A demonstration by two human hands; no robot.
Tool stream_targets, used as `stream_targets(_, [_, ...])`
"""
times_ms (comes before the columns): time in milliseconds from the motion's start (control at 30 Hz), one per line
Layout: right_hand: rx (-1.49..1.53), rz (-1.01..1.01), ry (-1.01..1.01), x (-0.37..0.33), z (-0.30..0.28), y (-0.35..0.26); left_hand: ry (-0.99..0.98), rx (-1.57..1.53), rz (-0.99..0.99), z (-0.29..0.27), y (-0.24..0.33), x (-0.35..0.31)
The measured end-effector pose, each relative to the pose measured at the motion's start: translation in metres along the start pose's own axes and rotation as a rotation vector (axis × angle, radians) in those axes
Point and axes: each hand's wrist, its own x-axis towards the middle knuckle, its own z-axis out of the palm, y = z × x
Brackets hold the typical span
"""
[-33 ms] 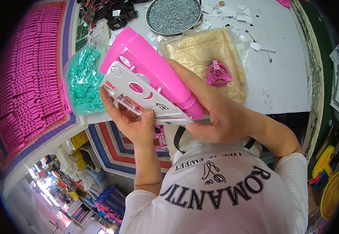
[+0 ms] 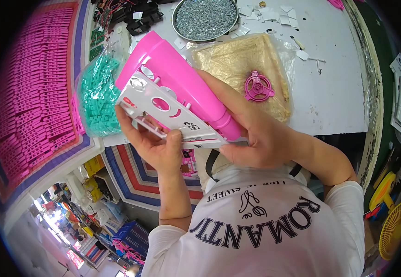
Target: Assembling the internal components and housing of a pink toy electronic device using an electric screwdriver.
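Both hands hold a pink tapered plastic housing (image 2: 179,76) and a white flat plastic panel (image 2: 182,121), which lie against each other at a slant above the table's near edge. The panel has round holes, small pegs and printed marks. My left hand (image 2: 156,150) grips the panel's lower left side, thumb in front and fingers partly hidden behind it. Around the narrow end of the housing wraps my right hand (image 2: 256,129), its thumb by the panel's lower corner. A gap with silvery round parts shows between housing and panel at the wide end.
A pink wheel-shaped part (image 2: 259,87) lies on a plastic-wrapped tan pad (image 2: 228,57). Behind stands a round tray of screws (image 2: 205,19). A bag of teal parts (image 2: 100,94) sits at left, beside rows of pink strips (image 2: 39,87). A yellow fan (image 2: 396,231) is at lower right.
The wide ends of the pink housing and the white panel have shifted slightly left, with my left fingers moving along. My grip stays the same.
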Motion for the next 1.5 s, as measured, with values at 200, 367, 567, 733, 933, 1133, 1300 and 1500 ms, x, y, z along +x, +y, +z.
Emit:
stream_targets(200, [0.069, 0.036, 0.020, -0.001, 0.007, 0.006, -0.005, 0.181, -0.015, -0.021, 0.011, 0.002])
stream_targets(367, [0.094, 0.059, -0.018, -0.005, 0.009, 0.005, -0.050, 0.107, -0.102, -0.020, 0.011, 0.003])
stream_targets(567, [0.354, 0.141, 0.043, -0.005, 0.014, 0.003, -0.078, 0.095, -0.205, -0.012, 0.024, -0.002])
stream_targets(733, [0.628, 0.301, 0.084, -0.002, 0.010, 0.004, -0.137, 0.270, -0.159, -0.020, 0.011, -0.002])
stream_targets(933, [0.547, 0.193, 0.116, -0.005, 0.009, 0.001, 0.145, -0.159, -0.274, -0.009, 0.007, 0.033])
stream_targets(1133, [0.509, 0.098, 0.219, -0.013, 0.001, 0.002, 0.095, -0.121, -0.193, 0.020, -0.003, 0.061])
stream_targets(1300, [0.450, 0.098, 0.348, -0.013, -0.007, -0.009, 0.013, -0.186, -0.300, 0.032, 0.015, 0.054])
stream_targets(1500, [0.403, 0.104, 0.316, -0.020, -0.001, -0.007, 0.096, -0.099, -0.175, 0.033, 0.011, 0.034])
